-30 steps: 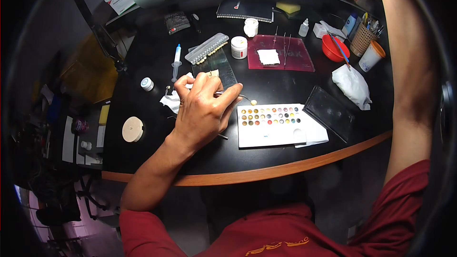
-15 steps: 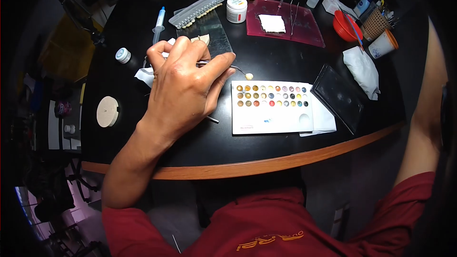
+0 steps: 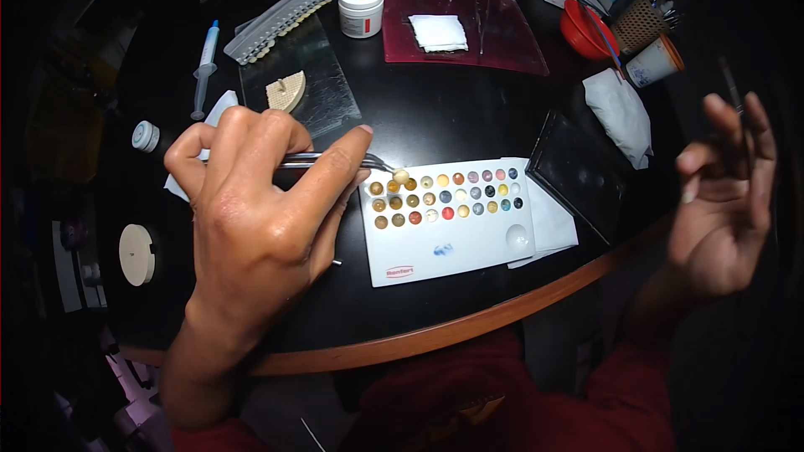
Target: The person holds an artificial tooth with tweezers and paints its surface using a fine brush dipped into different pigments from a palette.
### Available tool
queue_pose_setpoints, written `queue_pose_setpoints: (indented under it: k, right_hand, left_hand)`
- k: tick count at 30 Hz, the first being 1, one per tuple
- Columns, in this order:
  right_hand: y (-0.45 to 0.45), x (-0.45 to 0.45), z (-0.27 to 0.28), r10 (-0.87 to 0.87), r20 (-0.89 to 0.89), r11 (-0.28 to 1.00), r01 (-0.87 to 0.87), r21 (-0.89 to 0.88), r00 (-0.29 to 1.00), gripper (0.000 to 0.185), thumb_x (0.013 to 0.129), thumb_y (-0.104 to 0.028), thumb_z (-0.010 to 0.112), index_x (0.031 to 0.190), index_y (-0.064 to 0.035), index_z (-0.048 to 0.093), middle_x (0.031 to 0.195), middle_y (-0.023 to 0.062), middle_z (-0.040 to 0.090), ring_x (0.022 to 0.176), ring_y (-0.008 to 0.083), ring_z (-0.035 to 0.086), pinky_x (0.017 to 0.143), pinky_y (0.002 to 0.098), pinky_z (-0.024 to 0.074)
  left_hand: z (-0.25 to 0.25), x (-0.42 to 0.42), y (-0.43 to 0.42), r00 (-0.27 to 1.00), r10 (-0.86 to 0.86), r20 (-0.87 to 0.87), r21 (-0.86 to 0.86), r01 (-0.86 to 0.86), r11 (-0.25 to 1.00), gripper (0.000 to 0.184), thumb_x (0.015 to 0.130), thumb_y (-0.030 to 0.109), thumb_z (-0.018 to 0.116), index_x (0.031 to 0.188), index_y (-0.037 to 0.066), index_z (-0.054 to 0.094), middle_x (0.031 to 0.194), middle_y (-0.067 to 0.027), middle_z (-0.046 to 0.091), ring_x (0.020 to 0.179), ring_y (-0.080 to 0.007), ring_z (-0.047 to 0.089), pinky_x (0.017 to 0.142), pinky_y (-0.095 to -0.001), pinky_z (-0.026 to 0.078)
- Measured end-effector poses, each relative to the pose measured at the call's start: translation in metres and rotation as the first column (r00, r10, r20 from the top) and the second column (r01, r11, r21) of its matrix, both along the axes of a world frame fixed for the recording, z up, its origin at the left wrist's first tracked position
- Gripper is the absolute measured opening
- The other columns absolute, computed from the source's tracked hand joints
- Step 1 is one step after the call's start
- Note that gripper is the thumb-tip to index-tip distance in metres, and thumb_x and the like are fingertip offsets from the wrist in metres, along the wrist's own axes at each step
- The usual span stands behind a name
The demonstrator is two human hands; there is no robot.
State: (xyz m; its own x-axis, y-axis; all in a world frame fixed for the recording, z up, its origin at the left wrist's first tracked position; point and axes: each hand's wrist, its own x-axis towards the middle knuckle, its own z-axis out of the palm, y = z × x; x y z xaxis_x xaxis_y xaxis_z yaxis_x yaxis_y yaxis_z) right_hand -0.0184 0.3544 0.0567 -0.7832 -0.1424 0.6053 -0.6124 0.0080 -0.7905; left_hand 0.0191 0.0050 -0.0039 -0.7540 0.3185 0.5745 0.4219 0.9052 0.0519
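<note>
My left hand (image 3: 260,201) is closed around metal tweezers (image 3: 303,161). At the tip of the tweezers sits a small cream dental crown (image 3: 401,176), just over the top left edge of a white palette (image 3: 477,255). Rows of small wells with coloured pastes fill the palette's upper part, and a blue smear marks its lower part. On the right, raised above the table's edge, my right hand (image 3: 716,226) has a thin dark brush (image 3: 730,84) between its fingers; the brush's lower end is hard to make out.
A black lid (image 3: 578,172) and a white tissue bundle (image 3: 618,113) lie right of the palette. Behind stand a white jar (image 3: 361,12), a magenta plate (image 3: 519,42) and a red bowl (image 3: 582,33). At left are a syringe (image 3: 205,67), a shade guide (image 3: 285,21) and a round beige disc (image 3: 136,255).
The view has shifted, with the palette now appearing lower and closer. My left hand has brought the crown to the palette's top left edge. My right hand has come into view with the brush.
</note>
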Motion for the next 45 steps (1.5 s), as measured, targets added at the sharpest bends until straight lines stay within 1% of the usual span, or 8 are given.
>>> queue_pose_setpoints:
  k: [2, 4, 7, 10, 13, 14, 21, 45]
  right_hand:
    - [-0.003, 0.023, -0.035, -0.045, 0.179, 0.998, 0.05, -0.026, 0.983, 0.043, 0.103, -0.017, 0.044, 0.137, 0.0094, 0.047, 0.121, 0.0351, 0.07, 0.084, 0.0255, 0.076, 0.065, 0.0242, 0.054]
    - [-0.008, 0.043, -0.063, -0.086, 0.369, 0.992, 0.112, -0.05, 0.925, 0.026, 0.099, -0.004, 0.055, 0.122, 0.0076, 0.06, 0.104, 0.0266, 0.075, 0.08, 0.021, 0.076, 0.063, 0.0233, 0.0536]
    - [-0.013, 0.059, -0.086, -0.134, 0.456, 0.99, 0.137, 0.026, 0.88, 0.013, 0.096, 0.0, 0.06, 0.105, 0.0056, 0.067, 0.093, 0.0183, 0.075, 0.077, 0.0155, 0.074, 0.064, 0.0232, 0.0544]
    - [-0.015, 0.063, -0.087, -0.083, 0.366, 0.994, 0.104, -0.037, 0.927, 0.015, 0.09, 0.005, 0.059, 0.102, 0.006, 0.069, 0.086, 0.0144, 0.074, 0.074, 0.0134, 0.071, 0.066, 0.024, 0.0565]
    - [-0.034, 0.064, -0.083, -0.215, 0.396, 0.974, 0.169, 0.148, 0.893, 0.014, 0.086, 0.007, 0.063, 0.097, 0.005, 0.07, 0.082, 0.0131, 0.073, 0.07, 0.013, 0.069, 0.065, 0.0236, 0.0554]
    - [-0.025, 0.057, -0.085, -0.154, 0.213, 0.943, 0.079, 0.322, 0.965, 0.013, 0.081, 0.008, 0.068, 0.093, 0.0031, 0.071, 0.079, 0.0122, 0.072, 0.067, 0.0134, 0.069, 0.062, 0.0233, 0.0537]
    - [-0.033, 0.06, -0.082, -0.202, 0.024, 0.844, 0.162, 0.511, 0.979, 0.014, 0.077, 0.007, 0.07, 0.089, 0.0, 0.072, 0.073, 0.0105, 0.07, 0.06, 0.0125, 0.066, 0.054, 0.0246, 0.0508]
    - [-0.032, 0.061, -0.085, -0.214, 0.033, 0.853, 0.171, 0.493, 0.976, 0.009, 0.077, 0.0, 0.069, 0.086, 0.0006, 0.071, 0.067, 0.0106, 0.066, 0.056, 0.0126, 0.063, 0.052, 0.025, 0.0475]
  left_hand:
    - [0.001, 0.0, 0.0, 1.0, 0.009, 0.014, -0.018, -0.009, 1.0, 0.034, 0.079, 0.008, 0.086, 0.113, 0.013, 0.082, 0.084, -0.0008, 0.053, 0.083, -0.018, 0.052, 0.092, -0.0385, 0.031]
    - [0.004, 0.002, 0.003, 1.0, 0.016, 0.024, -0.016, -0.015, 1.0, 0.036, 0.079, 0.006, 0.086, 0.114, 0.012, 0.082, 0.085, -0.0013, 0.053, 0.083, -0.0182, 0.053, 0.093, -0.0379, 0.032]
    - [0.003, 0.002, 0.002, 0.999, 0.011, 0.045, -0.025, -0.01, 1.0, 0.037, 0.08, 0.005, 0.084, 0.117, 0.011, 0.081, 0.085, -0.0019, 0.055, 0.085, -0.0191, 0.054, 0.094, -0.0382, 0.034]
    - [0.004, 0.001, 0.003, 0.999, 0.008, 0.046, -0.044, -0.006, 0.999, 0.038, 0.081, 0.004, 0.083, 0.118, 0.01, 0.081, 0.085, -0.0024, 0.055, 0.086, -0.0195, 0.055, 0.095, -0.0382, 0.034]
    - [0.005, 0.003, 0.004, 0.997, 0.013, 0.069, -0.045, -0.01, 0.999, 0.038, 0.082, 0.004, 0.082, 0.12, 0.01, 0.08, 0.085, -0.0025, 0.053, 0.087, -0.0193, 0.054, 0.096, -0.0387, 0.034]
    - [0.005, 0.003, 0.005, 0.997, 0.016, 0.074, -0.044, -0.013, 0.999, 0.038, 0.082, 0.004, 0.083, 0.12, 0.01, 0.08, 0.085, -0.0025, 0.053, 0.087, -0.0193, 0.054, 0.096, -0.0388, 0.035]
    - [0.008, 0.005, 0.005, 0.994, 0.045, 0.101, -0.083, -0.037, 0.996, 0.039, 0.082, 0.004, 0.082, 0.121, 0.01, 0.08, 0.085, -0.0027, 0.053, 0.087, -0.0191, 0.054, 0.097, -0.0388, 0.036]
    - [0.007, 0.007, 0.004, 0.993, 0.052, 0.102, -0.091, -0.043, 0.995, 0.04, 0.081, 0.004, 0.083, 0.12, 0.011, 0.08, 0.086, -0.0025, 0.053, 0.086, -0.0187, 0.054, 0.097, -0.0388, 0.035]
